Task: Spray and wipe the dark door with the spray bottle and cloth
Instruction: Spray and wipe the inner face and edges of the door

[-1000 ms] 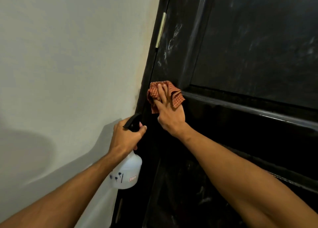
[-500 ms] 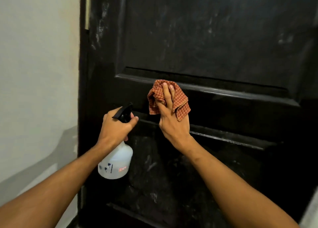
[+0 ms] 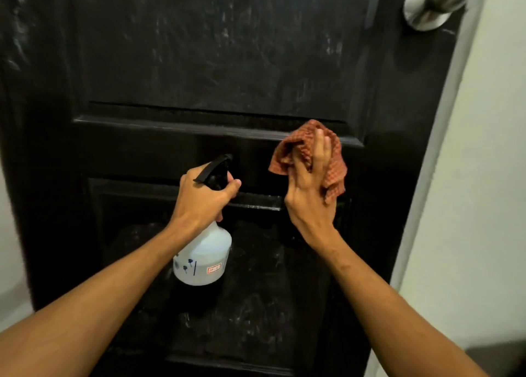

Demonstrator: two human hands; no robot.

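Note:
The dark panelled door point(image 3: 216, 63) fills the view, with pale smears on its upper and lower panels. My left hand point(image 3: 203, 199) grips the neck of a white spray bottle point(image 3: 203, 255) with a black trigger head, held just in front of the door's middle rail. My right hand point(image 3: 311, 189) presses a crumpled orange checked cloth point(image 3: 334, 160) flat against the door at the right end of the middle rail, fingers straight and pointing up.
A silver round door knob point(image 3: 435, 2) sticks out at the top right. The door's pale edge point(image 3: 444, 137) runs down the right side, with a light wall point(image 3: 489, 177) beyond it. A strip of wall shows at the far left.
My right hand has slid the cloth along the middle rail from the hinge side to the knob side. The view followed to the right. My left hand kept hold of the bottle.

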